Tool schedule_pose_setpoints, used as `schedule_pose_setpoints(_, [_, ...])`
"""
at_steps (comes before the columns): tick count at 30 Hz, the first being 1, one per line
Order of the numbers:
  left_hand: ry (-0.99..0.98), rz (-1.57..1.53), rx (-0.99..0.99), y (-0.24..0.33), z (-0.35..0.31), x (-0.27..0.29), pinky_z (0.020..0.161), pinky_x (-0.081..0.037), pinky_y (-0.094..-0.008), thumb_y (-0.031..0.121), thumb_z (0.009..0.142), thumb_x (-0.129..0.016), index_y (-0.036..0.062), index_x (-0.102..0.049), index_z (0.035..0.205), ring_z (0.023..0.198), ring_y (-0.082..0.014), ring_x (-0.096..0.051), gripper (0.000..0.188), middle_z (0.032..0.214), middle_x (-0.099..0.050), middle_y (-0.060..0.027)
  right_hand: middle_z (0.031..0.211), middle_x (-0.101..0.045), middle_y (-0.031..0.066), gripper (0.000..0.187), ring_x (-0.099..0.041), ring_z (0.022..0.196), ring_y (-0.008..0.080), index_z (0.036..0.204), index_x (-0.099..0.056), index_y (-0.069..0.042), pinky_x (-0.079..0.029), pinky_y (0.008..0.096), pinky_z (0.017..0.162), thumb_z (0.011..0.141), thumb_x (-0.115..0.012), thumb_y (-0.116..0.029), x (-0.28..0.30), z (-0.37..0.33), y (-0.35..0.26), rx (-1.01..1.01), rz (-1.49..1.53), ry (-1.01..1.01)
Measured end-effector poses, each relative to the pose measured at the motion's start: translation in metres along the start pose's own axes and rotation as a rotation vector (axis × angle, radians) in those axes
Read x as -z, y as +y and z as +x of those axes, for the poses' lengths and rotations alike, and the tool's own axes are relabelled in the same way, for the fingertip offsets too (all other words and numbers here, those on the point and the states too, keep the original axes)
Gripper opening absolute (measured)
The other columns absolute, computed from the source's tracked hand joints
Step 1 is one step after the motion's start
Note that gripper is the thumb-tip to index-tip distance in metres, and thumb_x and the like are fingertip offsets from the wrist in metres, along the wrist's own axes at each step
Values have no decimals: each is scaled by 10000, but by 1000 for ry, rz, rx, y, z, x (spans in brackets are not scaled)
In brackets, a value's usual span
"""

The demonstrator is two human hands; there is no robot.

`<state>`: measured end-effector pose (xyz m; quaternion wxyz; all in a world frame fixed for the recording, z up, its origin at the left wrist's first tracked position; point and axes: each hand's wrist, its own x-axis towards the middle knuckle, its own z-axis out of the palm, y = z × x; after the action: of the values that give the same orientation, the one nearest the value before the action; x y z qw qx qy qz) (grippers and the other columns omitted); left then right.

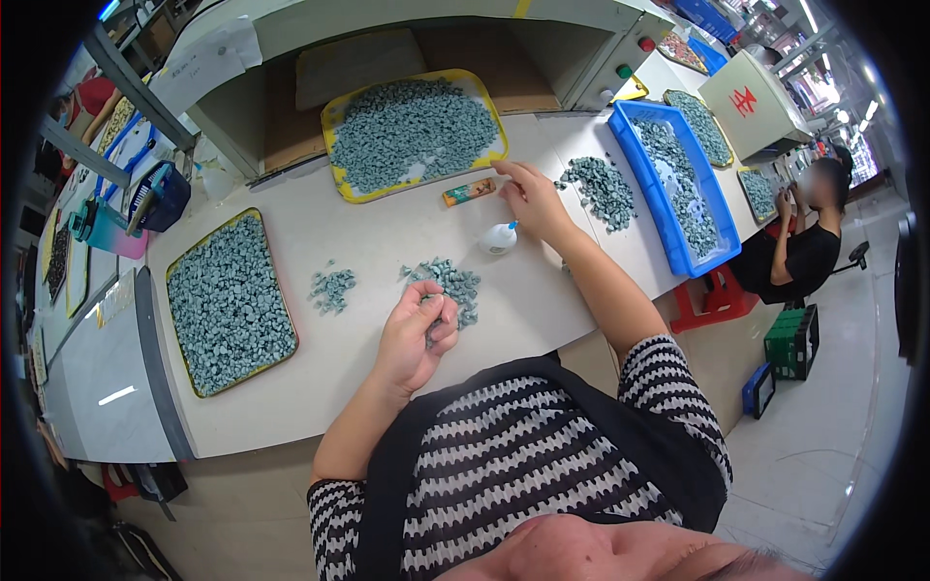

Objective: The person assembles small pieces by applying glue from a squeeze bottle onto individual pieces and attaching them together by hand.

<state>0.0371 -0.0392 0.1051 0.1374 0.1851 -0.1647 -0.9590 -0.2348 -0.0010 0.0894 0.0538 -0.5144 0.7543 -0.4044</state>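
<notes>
My left hand is closed, its thumb and fingers pinched together over a small heap of grey-green pieces. Whatever lies between those fingertips is too small to make out. Farther away and to the right, my right hand has its fingers bent around the right end of a small orange-and-green packet lying on the table. Just below that hand stands a small white squeeze bottle with a blue tip. A smaller heap of the same pieces lies left of my left hand.
Yellow-rimmed trays of grey-green pieces stand at the left and the back. On the right are a loose pile and a blue bin. A shelf unit overhangs the back. A co-worker sits far right.
</notes>
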Motion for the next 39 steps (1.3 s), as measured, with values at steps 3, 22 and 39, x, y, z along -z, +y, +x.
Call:
schedule_pose_setpoints(3, [14,-25,5,2,0,3,474,-282,-185,100,937,-459,43,-494,1043,567,-61,-349,125,799,-496,-35,1068,-569,138,366,-615,835,205,1127,-576,-20,-495,279,759,800,-442,75,19,-11,-8,-140,51,-205])
schedule_pose_setpoints(22, [149,-76,-106,-9,16,17,503,-320,-191,127,914,-541,-4,-550,1097,585,-66,-376,225,861,-536,-45,1080,-568,131,349,-595,919,212,1121,-484,-13,-466,303,812,822,-642,-100,2,-65,-40,-362,257,-282])
schedule_pose_setpoints(39, [137,-75,-51,1,18,27,453,-265,-210,296,967,-425,56,-497,831,529,-80,-316,285,682,-406,1,993,-590,117,408,-574,944,245,1117,-558,-51,-454,300,798,736,-704,-42,3,-69,-76,93,167,-234])
